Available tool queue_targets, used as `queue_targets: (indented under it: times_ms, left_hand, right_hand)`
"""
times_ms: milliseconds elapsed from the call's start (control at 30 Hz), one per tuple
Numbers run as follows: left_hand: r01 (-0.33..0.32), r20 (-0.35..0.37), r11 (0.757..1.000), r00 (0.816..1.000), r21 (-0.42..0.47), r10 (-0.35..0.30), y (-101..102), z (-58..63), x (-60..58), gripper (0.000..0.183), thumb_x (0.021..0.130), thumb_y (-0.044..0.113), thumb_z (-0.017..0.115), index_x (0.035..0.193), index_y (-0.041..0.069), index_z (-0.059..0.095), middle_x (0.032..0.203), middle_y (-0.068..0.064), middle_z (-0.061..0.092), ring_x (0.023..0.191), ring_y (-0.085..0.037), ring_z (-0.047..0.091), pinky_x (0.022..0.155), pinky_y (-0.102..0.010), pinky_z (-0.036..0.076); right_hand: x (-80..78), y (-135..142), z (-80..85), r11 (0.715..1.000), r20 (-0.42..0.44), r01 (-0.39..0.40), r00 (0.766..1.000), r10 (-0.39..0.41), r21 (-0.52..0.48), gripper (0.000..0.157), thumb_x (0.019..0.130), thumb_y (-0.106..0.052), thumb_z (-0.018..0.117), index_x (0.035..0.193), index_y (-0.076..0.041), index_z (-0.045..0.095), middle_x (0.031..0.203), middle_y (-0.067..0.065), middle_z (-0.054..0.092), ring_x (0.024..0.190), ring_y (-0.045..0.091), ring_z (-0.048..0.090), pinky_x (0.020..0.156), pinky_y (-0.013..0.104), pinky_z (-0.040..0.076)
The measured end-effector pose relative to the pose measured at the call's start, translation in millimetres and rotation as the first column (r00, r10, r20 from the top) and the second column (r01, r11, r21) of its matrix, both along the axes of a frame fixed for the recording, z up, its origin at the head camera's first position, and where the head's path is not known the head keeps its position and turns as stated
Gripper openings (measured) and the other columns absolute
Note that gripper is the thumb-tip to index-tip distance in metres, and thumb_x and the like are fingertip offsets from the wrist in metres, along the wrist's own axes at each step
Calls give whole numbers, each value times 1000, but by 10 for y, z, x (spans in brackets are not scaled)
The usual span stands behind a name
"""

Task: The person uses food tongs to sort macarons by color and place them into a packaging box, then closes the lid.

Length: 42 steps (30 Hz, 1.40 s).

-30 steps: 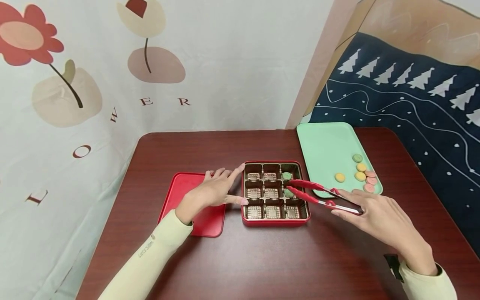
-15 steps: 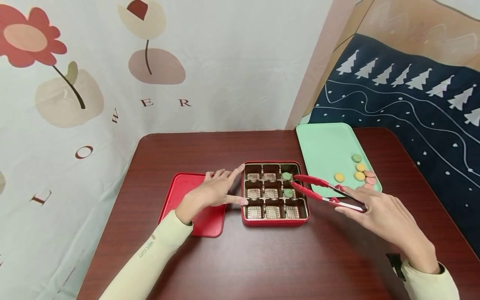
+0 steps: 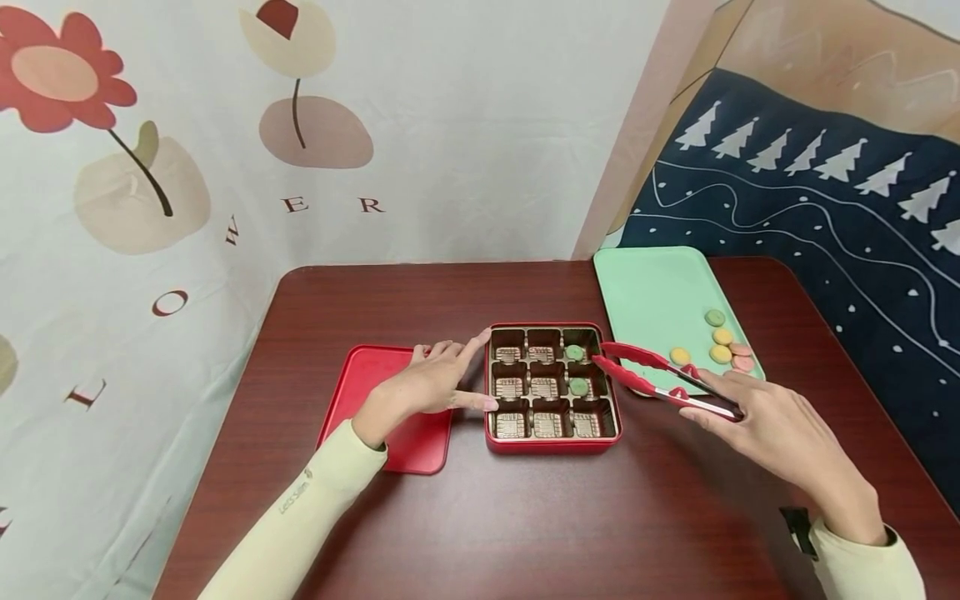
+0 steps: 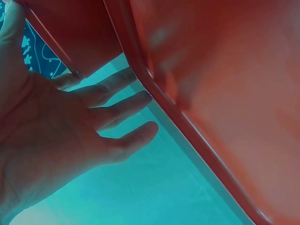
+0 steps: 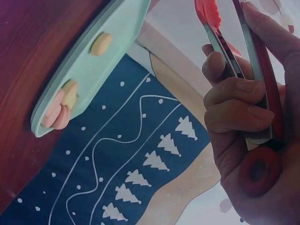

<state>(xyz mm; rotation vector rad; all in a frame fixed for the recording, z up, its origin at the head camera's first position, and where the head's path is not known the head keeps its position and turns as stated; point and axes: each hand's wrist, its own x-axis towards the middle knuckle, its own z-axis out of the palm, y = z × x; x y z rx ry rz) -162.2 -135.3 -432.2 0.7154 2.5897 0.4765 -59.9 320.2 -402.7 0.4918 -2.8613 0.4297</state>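
A red box holds a brown insert with square compartments. Green macarons lie in its right column: one macaron in the back compartment, another macaron in the middle one. My left hand spreads its straight fingers, with index fingertip and thumb touching the box's left side. My right hand grips red-tipped metal tongs, their tips apart at the box's right edge with nothing between them. The right wrist view shows fingers wrapped round the tongs.
A mint tray at the back right bears several yellow and pink macarons and a green macaron. Beneath my left hand lies a red lid, left of the box. A patterned cloth hangs behind the brown table.
The tongs have drawn back rightward from the middle-right compartment with my right hand, uncovering the green macaron there. My left hand stays against the box.
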Motion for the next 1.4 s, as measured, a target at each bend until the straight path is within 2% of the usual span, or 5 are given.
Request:
queue_targets:
  times_ms: [167,433,633,900,1400]
  left_hand:
    - [-1,8,1000,1000,-5,1,3,12,6,116,95,71,73,177,28,3,170,-24,37,159,-48,29,124,-74,13]
    - [1,7,1000,1000,-2,-1,5,19,16,116,96,71,73,177,27,3,169,-24,38,158,-49,30,124,-74,13]
    - [-2,11,1000,1000,3,2,4,11,16,116,95,71,73,177,28,3,170,-24,38,158,-48,30,124,-74,12]
    - [2,-2,1000,1000,-6,-2,-5,0,11,116,95,71,73,177,28,3,168,-23,40,157,-47,32,123,-74,15]
    - [-13,14,999,1000,29,13,-16,-26,-2,115,96,68,74,177,30,3,171,-23,37,159,-48,28,123,-76,11]
  right_hand:
    - [-7,27,-8,1000,-17,10,1000,-10,0,72,78,-33,100,140,-6,75,88,9,73,64,12,47,52,31,34]
    - [-38,84,-33,1000,-24,13,1000,-13,-7,70,79,-30,99,138,-1,74,124,30,73,73,22,58,55,36,40]
    - [-43,122,-31,999,2,33,999,-33,-11,71,82,-29,98,141,0,72,138,39,62,93,42,70,59,42,43]
    - [-67,158,-49,999,-8,28,1000,-28,-22,71,82,-27,98,141,1,71,138,36,64,111,50,69,68,58,53]
    - [-120,278,-85,999,-13,40,999,-41,-22,65,81,-23,98,134,6,73,129,33,70,103,50,71,73,66,55]
